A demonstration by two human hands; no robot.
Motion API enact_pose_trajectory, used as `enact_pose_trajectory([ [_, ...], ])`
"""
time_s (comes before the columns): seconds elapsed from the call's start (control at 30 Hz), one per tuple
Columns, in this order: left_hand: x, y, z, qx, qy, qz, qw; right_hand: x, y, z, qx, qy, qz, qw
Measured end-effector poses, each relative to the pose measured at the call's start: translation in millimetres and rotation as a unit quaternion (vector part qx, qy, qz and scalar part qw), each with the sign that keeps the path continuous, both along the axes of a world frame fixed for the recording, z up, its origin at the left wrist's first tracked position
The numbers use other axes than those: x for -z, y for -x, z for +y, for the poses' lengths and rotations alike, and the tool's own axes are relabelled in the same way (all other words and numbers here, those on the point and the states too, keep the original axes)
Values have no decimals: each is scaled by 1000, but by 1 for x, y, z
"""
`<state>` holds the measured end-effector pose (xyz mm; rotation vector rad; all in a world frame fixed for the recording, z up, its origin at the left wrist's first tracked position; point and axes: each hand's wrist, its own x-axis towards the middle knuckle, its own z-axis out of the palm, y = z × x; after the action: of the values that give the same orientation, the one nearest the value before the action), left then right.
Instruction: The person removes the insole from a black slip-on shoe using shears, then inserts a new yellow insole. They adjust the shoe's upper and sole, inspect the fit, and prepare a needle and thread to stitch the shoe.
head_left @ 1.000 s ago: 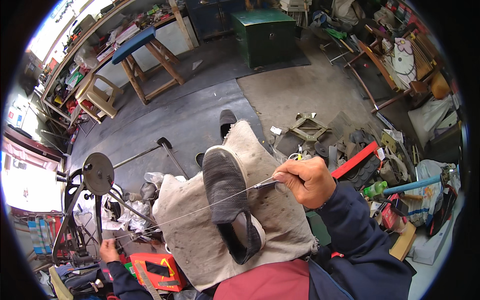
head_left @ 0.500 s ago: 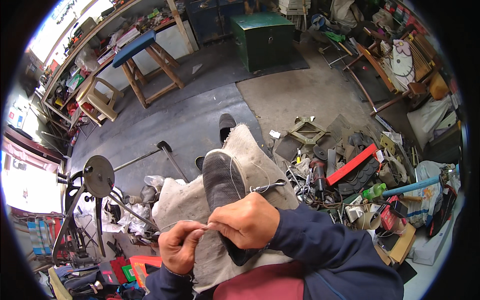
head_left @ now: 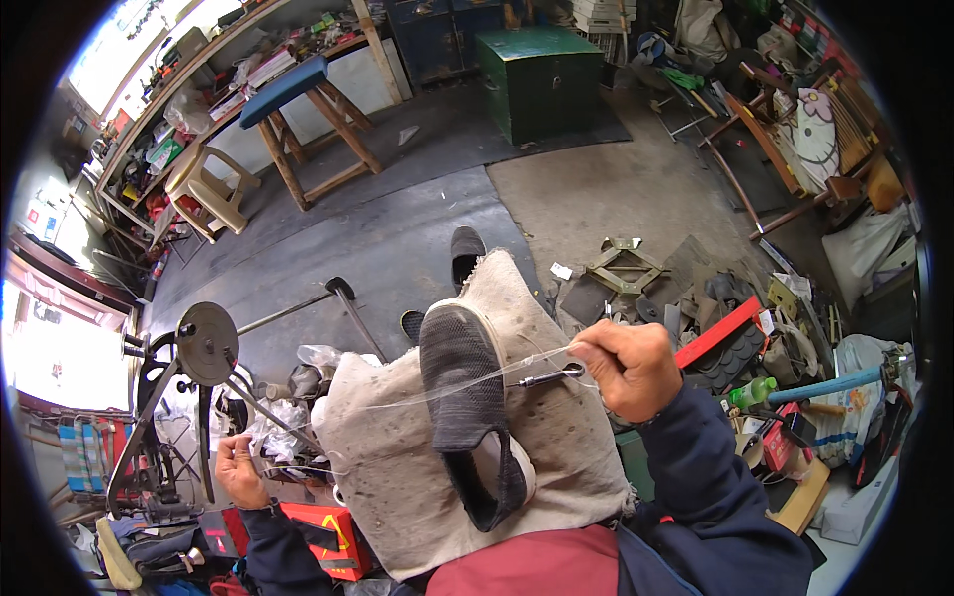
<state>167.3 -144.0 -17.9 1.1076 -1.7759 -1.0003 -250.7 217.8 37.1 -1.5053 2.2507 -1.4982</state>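
A dark grey knit slip-on shoe (head_left: 459, 370) with a pale sole edge lies on the stained beige cloth (head_left: 383, 497) over my lap, its opening toward me. My right hand (head_left: 632, 370) is raised to the right of the shoe, its thumb and fingers closed on a pale thread (head_left: 467, 382). That thread stretches leftward over the shoe and grows faint from motion. Off the cloth's left side, my left hand (head_left: 241, 475) is closed in a pinch, a strand of thread trailing from it. A metal hook tool (head_left: 542, 378) rests by the shoe's right side, partly behind the thread.
At left stands a black metal machine with a round wheel (head_left: 207, 344). Tools, a scissor jack (head_left: 626, 266) and a red bar (head_left: 717, 333) clutter the right side. A blue-topped stool (head_left: 288, 91), a plastic stool (head_left: 212, 189) and a green chest (head_left: 545, 89) stand farther off.
My hands were together over the shoe's near end, pinching the thread. They have moved wide apart, left hand to the left and right hand up and right, drawing the thread out.
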Motion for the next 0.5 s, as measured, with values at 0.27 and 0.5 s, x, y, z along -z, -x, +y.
enact_pose_trajectory([
  [0.27, 26, -44, -27, -13, 37, -25, 999, 19, 17, 21, 75, -52, -10, 996],
  [0.5, -20, 2, 20, 24, 66, -32, 997, 56, 57, 50, 196, -202, 2, 959],
])
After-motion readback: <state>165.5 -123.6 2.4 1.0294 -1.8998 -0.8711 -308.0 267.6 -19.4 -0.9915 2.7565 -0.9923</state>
